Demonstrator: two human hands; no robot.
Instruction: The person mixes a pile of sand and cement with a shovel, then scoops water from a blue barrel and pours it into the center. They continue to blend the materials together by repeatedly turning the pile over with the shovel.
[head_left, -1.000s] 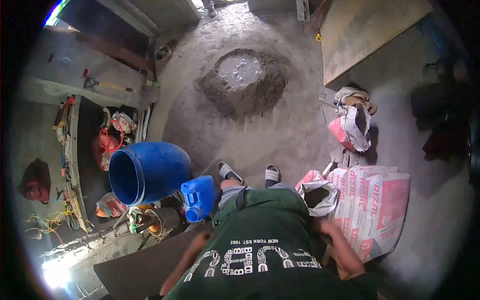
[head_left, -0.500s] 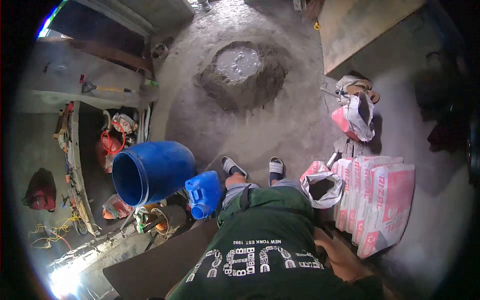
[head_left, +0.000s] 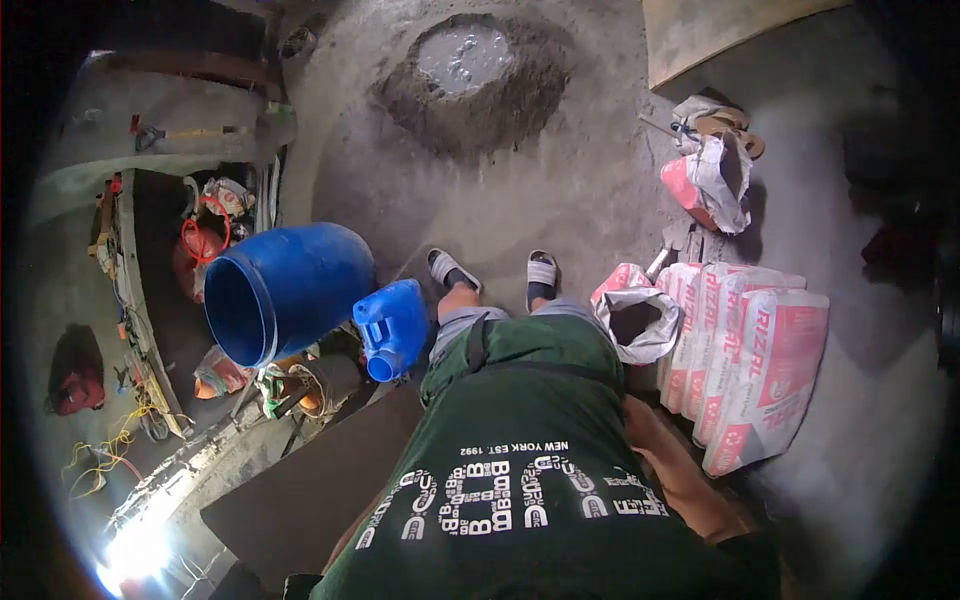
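I look straight down my green printed shirt (head_left: pixel 520 470) to my feet in grey sandals (head_left: pixel 445 270) on a concrete floor. My right hand (head_left: pixel 640 415) rests at my side, close to the shirt. It is just below an open cement bag (head_left: pixel 635 325) and next to a stack of pink and white cement sacks (head_left: pixel 760 370). Its fingers are hidden. Only a sliver of my left arm (head_left: pixel 350 535) shows beside the shirt, and that hand is out of sight. A blue jerrycan (head_left: pixel 392 328) lies by my left foot.
A blue drum (head_left: pixel 300 285) lies on its side left of the jerrycan. Ahead is a ring of mortar with water pooled inside (head_left: pixel 470 60). A dark board (head_left: pixel 300 490) lies lower left. Tools and clutter line the left wall (head_left: pixel 130 290). A torn pink bag (head_left: pixel 705 180) sits at right.
The view has tipped further down, so the mortar ring and floor slid up the frame. My right arm drew in from the sacks to my side.
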